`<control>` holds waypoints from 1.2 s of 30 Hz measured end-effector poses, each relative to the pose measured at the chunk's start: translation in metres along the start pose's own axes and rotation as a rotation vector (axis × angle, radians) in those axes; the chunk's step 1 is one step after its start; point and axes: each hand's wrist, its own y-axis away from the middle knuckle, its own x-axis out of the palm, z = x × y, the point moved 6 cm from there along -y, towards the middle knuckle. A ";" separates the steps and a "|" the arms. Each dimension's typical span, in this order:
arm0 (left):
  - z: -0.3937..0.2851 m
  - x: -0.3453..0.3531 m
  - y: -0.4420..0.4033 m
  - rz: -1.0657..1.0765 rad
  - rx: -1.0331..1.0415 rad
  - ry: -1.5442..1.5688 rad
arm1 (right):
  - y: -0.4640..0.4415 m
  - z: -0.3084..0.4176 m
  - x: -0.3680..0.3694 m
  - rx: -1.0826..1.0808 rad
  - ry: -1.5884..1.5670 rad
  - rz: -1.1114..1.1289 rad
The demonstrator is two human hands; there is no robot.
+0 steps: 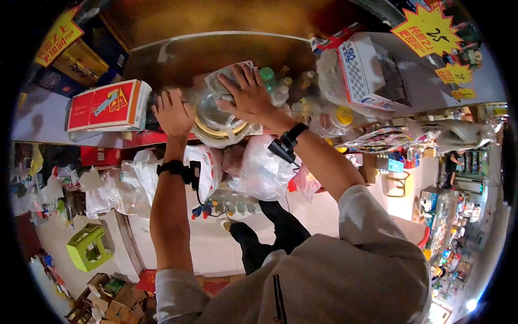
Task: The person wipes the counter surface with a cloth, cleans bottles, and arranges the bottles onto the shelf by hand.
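Note:
My left hand (174, 114) is over the shelf edge between a red and white box (109, 106) and a stack of round containers. Its fingers are apart, and I see nothing in them. My right hand (247, 97) lies with spread fingers over a crumpled greyish sheet (215, 80), cloth or plastic, I cannot tell which. Below that hand is the stack of round containers (218, 129), clear and pale with yellowish rims. A green-capped bottle (266, 74) and several small bottles stand just right of my right hand.
A white checkered box (360, 73) and a yellow-lidded jar (343, 116) are to the right. Plastic bags (264, 167) hang below the shelf edge. Several bottles (234, 205) stand on the floor by my feet. A green stool (89, 247) is at the lower left.

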 end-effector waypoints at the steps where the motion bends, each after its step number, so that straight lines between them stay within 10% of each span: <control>1: 0.000 0.000 0.000 0.026 -0.014 0.011 | -0.011 -0.010 0.006 0.007 0.054 0.014; 11: 0.004 0.002 0.006 -0.126 0.036 0.030 | -0.061 -0.143 0.037 0.294 0.170 0.048; 18: 0.012 0.018 0.014 0.162 -0.117 0.112 | -0.123 -0.057 0.072 -0.179 0.023 0.114; 27: 0.014 0.001 0.007 -0.040 -0.063 0.221 | -0.195 0.010 0.107 -0.050 0.203 0.160; 36: 0.017 -0.003 0.006 -0.063 -0.076 0.222 | -0.233 0.055 0.100 -0.623 -0.102 0.099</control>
